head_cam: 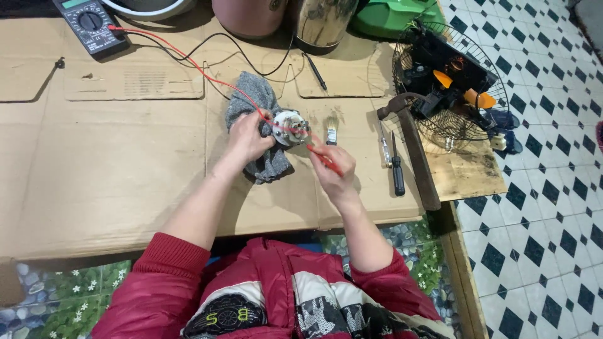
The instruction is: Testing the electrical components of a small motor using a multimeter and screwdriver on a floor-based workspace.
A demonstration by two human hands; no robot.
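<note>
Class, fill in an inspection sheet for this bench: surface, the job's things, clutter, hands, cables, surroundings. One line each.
Surface: flattened cardboard over a wooden bench.
Job's things: round metal part on a grey cloth; red probe.
Clutter: brush, hammer, two screwdrivers, pen.
Hands: left hand steadies the part; right hand holds the red probe to it.
Cables: red lead and black lead run to the multimeter.
Surroundings: fan cage, pots, tiled floor.
</note>
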